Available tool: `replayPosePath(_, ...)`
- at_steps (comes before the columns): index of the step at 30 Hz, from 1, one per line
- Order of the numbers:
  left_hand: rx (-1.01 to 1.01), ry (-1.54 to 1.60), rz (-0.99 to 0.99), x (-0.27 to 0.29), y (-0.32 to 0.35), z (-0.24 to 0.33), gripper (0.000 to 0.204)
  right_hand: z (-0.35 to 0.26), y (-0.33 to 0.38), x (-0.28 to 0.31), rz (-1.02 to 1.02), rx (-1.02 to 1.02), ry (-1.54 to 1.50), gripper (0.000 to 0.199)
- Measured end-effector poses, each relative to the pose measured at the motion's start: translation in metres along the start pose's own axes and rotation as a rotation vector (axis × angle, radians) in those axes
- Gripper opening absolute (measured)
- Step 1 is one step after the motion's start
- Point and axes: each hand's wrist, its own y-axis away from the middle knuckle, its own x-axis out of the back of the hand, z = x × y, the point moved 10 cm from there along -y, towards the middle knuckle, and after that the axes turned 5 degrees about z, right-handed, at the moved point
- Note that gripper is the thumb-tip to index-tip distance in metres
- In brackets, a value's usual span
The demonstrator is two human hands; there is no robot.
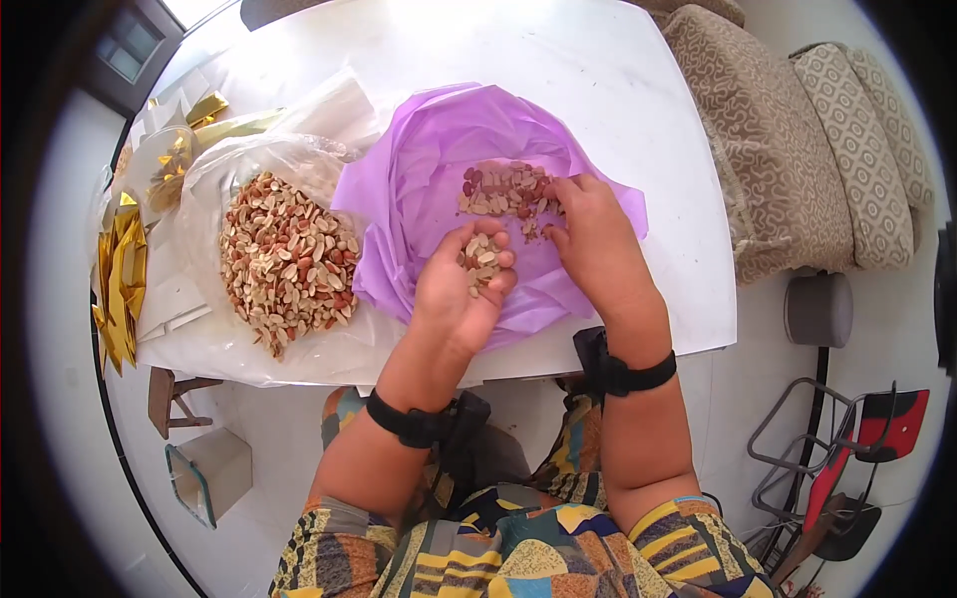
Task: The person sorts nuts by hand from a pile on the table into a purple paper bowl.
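Observation:
My left hand [461, 291] is cupped palm up over a purple plastic bag [429, 169] and holds a small heap of shelled peanuts [482, 261]. Just beyond it, my right hand [590, 231] rests palm down on the bag, fingertips touching a small pile of peanuts [503, 189] lying on the purple plastic. A much larger pile of peanuts [287, 261] lies on a clear plastic sheet [214, 179] to the left. Both wrists wear black straps.
The white table [598, 70] carries gold foil wrappers [122, 284] and a clear container [164, 164] along its left edge. A patterned sofa [797, 130] stands at the right. A small wooden stool [169, 399], a box [204, 473] and a metal-framed red chair [847, 448] stand on the floor.

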Motion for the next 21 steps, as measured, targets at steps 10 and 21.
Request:
replayPosePath(10,0.010,-0.001,-0.019,0.003,0.002,0.004,0.026,0.010,0.001,-0.013,-0.053,-0.028,0.027,0.020)
replayPosePath(21,0.003,-0.012,0.004,0.003,0.001,0.002,0.021,0.018,-0.006,-0.011,0.018,-0.047,-0.082,0.015)
